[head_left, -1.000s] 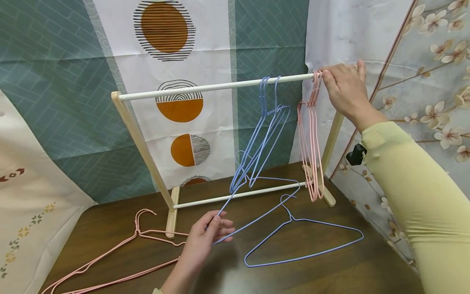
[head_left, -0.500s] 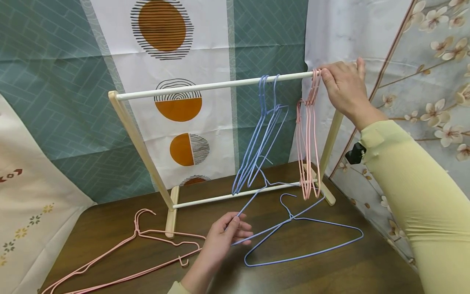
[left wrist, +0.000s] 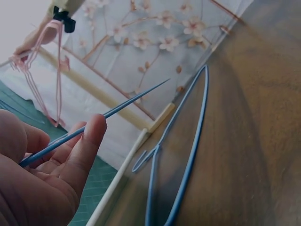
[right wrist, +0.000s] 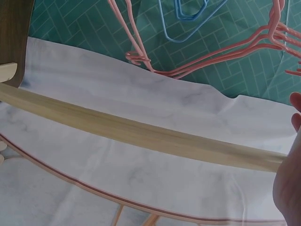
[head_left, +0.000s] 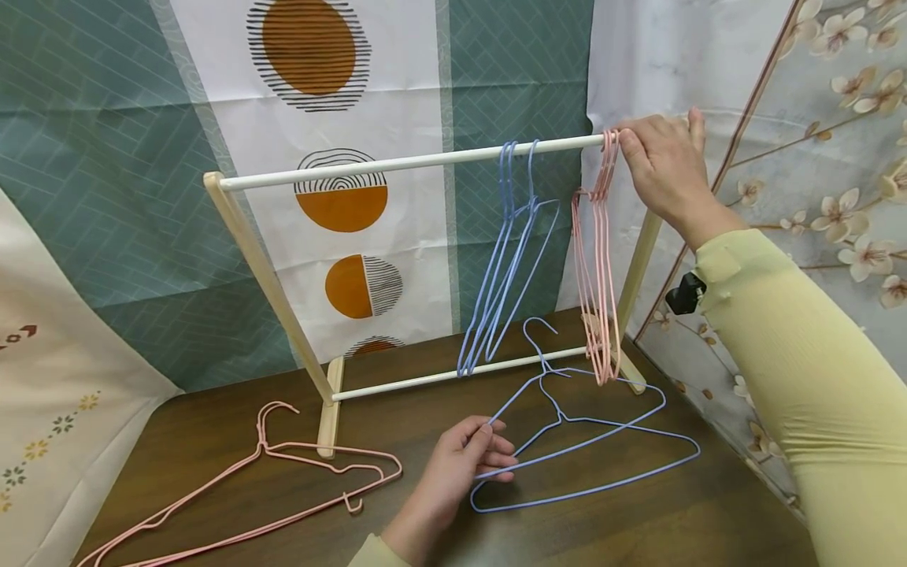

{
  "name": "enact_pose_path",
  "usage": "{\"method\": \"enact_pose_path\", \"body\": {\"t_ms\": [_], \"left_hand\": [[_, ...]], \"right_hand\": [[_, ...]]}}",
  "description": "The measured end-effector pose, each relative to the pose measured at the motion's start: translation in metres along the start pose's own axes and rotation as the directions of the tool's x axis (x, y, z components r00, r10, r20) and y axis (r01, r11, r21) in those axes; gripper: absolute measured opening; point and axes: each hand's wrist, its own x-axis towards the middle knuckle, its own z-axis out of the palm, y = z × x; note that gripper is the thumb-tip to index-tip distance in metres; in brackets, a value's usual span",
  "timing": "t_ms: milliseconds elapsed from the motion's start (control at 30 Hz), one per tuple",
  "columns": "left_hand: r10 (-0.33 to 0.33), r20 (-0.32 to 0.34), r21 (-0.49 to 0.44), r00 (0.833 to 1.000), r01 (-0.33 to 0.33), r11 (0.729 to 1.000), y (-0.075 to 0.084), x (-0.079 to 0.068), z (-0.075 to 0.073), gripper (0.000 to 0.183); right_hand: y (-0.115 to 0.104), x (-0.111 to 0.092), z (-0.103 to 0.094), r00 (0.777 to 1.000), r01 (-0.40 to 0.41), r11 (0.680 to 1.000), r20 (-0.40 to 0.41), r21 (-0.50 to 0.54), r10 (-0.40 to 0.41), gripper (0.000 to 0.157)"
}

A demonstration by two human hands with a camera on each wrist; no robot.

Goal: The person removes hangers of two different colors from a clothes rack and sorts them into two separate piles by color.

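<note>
Pinching One Hanger, Minding Another

Head: my left fingers (head_left: 500,461) are pinching the blue hanger (head_left: 543,362), overlapping a loose hanger (head_left: 560,416); I should be keeping their hooks apart.

Left wrist: my pinch is holding it above the tabletop (left wrist: 254,155).

Right wrist: my right fingers (right wrist: 296,100) are lying near the post (right wrist: 141,133); I can't tell their grip.

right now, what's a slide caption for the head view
Left hand holds a blue hanger; right hand rests on the white rail.

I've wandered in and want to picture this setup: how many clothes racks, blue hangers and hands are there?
Clothes rack: 1
Blue hangers: 5 (3 hung, 1 held, 1 on the table)
Left hand and right hand: 2
Total: 8
</note>
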Motion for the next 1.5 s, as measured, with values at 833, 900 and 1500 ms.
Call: {"method": "enact_pose_path", "body": {"t_ms": [833,900,1500], "left_hand": [[0.148,-0.054,0.538,0.987,-0.097,0.838,-0.026,0.012,0.021,0.019],[0.241,-0.035,0.708,0.97,-0.146,0.691,-0.028,0.013,0.018,0.016],[0.373,0.056,0.943,0.926,-0.172,0.285,-0.044,0.013,0.014,0.009]], "right_hand": [[-0.001,0.003,0.002,1.0,-0.002,1.0,0.001,0.006,0.002,0.056],[-0.001,0.004,0.002,1.0,-0.002,1.0,0.001,0.005,0.002,0.056],[-0.002,0.001,0.001,1.0,-0.006,1.0,-0.013,-0.002,0.006,0.056]]}}
